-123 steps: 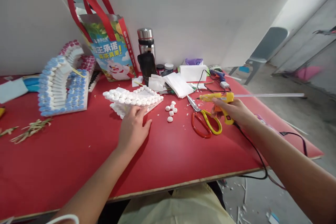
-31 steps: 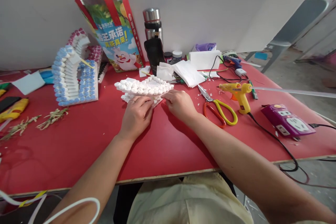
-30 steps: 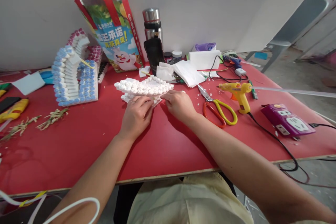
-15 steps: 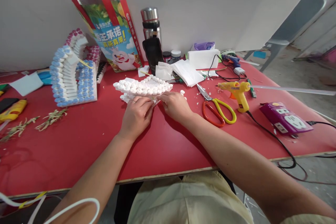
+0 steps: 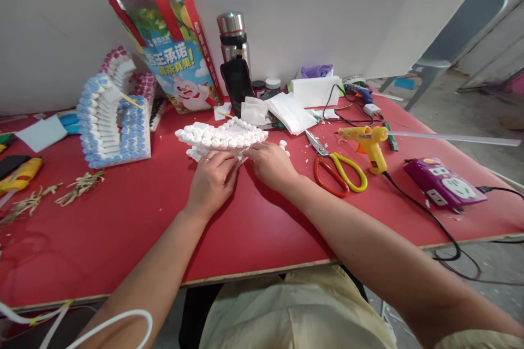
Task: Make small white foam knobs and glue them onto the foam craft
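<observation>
A white craft piece (image 5: 221,137), covered in rows of small rolled white blooms, stands on the red table in front of me. My left hand (image 5: 215,177) is closed at its near lower edge, fingers curled and thumb pressed in. Close beside it, my right hand (image 5: 272,164) is closed too, its fingertips against the same near edge. The fingertips of both hands are partly hidden, so any small part between them cannot be made out. A few loose white blooms (image 5: 283,146) lie just beyond my right hand.
Right of my hands lie scissors (image 5: 339,170), a yellow glue gun (image 5: 366,144) with its cord, and a purple power strip (image 5: 444,184). A blue-and-white craft piece (image 5: 114,125), a shopping bag (image 5: 180,60), a phone (image 5: 237,87) and a steel flask (image 5: 232,32) stand behind. Dried stems (image 5: 79,187) lie left.
Both hands stay at the near edge of the white craft piece with hardly any movement. The whole view has shifted slightly.
</observation>
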`<state>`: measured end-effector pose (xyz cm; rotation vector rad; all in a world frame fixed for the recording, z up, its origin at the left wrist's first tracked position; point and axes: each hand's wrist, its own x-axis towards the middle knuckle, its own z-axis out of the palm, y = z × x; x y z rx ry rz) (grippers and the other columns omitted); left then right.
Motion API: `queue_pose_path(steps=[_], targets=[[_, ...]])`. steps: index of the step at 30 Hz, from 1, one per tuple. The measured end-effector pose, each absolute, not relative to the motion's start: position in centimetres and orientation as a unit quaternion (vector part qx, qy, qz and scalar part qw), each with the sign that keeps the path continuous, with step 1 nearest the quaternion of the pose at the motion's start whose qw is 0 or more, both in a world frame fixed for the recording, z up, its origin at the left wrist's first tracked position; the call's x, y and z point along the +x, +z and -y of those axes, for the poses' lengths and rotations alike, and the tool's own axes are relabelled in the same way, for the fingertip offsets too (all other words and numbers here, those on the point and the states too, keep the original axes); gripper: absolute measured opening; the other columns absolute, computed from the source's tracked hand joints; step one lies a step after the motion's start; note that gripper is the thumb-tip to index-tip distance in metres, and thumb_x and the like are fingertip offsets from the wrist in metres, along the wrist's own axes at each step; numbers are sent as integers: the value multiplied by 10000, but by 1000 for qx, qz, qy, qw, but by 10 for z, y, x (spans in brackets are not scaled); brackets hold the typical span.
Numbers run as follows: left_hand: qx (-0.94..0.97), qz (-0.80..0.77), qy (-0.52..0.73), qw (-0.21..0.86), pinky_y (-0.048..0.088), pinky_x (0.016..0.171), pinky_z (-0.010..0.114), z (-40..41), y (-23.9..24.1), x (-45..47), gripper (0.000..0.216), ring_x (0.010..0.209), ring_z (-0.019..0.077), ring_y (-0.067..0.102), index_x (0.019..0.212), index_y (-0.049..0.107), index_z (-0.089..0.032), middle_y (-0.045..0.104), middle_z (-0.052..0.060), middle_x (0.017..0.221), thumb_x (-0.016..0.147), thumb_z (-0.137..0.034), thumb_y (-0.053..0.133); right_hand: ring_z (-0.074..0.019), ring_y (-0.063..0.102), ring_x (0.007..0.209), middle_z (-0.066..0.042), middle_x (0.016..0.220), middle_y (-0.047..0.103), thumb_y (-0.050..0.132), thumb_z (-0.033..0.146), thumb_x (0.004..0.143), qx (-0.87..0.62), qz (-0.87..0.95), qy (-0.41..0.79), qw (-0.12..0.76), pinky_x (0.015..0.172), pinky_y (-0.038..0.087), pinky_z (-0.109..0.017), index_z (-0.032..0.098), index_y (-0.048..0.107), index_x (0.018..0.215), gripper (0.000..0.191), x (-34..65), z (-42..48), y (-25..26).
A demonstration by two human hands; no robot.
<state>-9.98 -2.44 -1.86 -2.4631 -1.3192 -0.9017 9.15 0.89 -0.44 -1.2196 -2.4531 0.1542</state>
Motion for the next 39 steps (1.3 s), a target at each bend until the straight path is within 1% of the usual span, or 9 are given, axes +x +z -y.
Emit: queue_pose_path(steps=[7, 14, 20, 23, 25, 28, 30, 34, 39], targets=[[-833, 451, -302, 106, 509, 923, 434, 25, -17, -100, 188, 1034, 275, 630, 1062, 705, -174, 724, 111, 1075, 980, -217, 541, -219, 663, 971, -107, 1088, 753, 469, 54, 872, -470, 833, 130, 263, 790, 417, -291, 140, 748, 1107, 375, 103, -12, -5], [-833, 448, -305, 113, 518, 926, 435, 25, -17, -101, 167, 1036, 278, 634, 1043, 705, -165, 726, 111, 1073, 969, -203, 559, -212, 643, 858, -98, 971, 749, 473, 57, 831, -482, 819, 136, 280, 721, 397, -282, 145, 716, 1043, 334, 103, -14, -1], [-836, 438, -305, 128, 521, 922, 449, 27, -14, -102, 178, 1040, 288, 640, 1039, 708, -157, 723, 114, 1055, 959, -171, 549, -182, 598, 722, -57, 830, 725, 497, 112, 829, -566, 728, 118, 370, 684, 402, -279, 168, 741, 957, 281, 147, -30, 16], [-837, 438, -301, 131, 524, 909, 446, 27, -15, -101, 183, 1039, 289, 643, 1052, 708, -155, 727, 118, 1063, 963, -183, 551, -179, 604, 733, -50, 820, 735, 534, 111, 807, -604, 685, 119, 388, 717, 427, -287, 167, 760, 937, 267, 167, -41, 17], [-836, 441, -300, 130, 524, 911, 448, 27, -14, -100, 187, 1050, 290, 643, 1070, 706, -162, 727, 118, 1076, 965, -196, 555, -176, 602, 719, -45, 790, 733, 565, 123, 800, -613, 684, 128, 375, 719, 434, -290, 171, 776, 934, 254, 173, -45, 17], [-835, 435, -308, 137, 521, 937, 448, 28, -12, -99, 193, 1056, 282, 647, 1099, 701, -178, 725, 112, 1085, 964, -196, 564, -173, 587, 684, -48, 725, 716, 593, 156, 815, -615, 705, 137, 327, 689, 429, -291, 171, 789, 825, 196, 174, -43, 19], [-832, 425, -322, 154, 519, 959, 448, 29, -9, -99, 210, 1059, 277, 653, 1127, 693, -189, 720, 110, 1096, 955, -178, 573, -173, 599, 699, -61, 761, 730, 602, 148, 814, -608, 720, 152, 298, 671, 424, -286, 169, 797, 803, 197, 174, -42, 18], [-829, 410, -336, 176, 517, 972, 455, 30, -5, -99, 228, 1057, 281, 653, 1146, 682, -184, 713, 122, 1106, 937, -154, 596, -163, 626, 749, -65, 888, 756, 577, 54, 773, -572, 755, 181, 265, 656, 417, -265, 193, 826, 983, 354, 180, -45, 14], [-829, 414, -337, 166, 517, 971, 457, 29, -7, -100, 202, 1059, 283, 647, 1111, 689, -188, 714, 115, 1087, 937, -150, 594, -144, 602, 715, -49, 904, 740, 586, 21, 727, -543, 785, 194, 227, 656, 420, -259, 204, 828, 1008, 413, 184, -42, 18]])
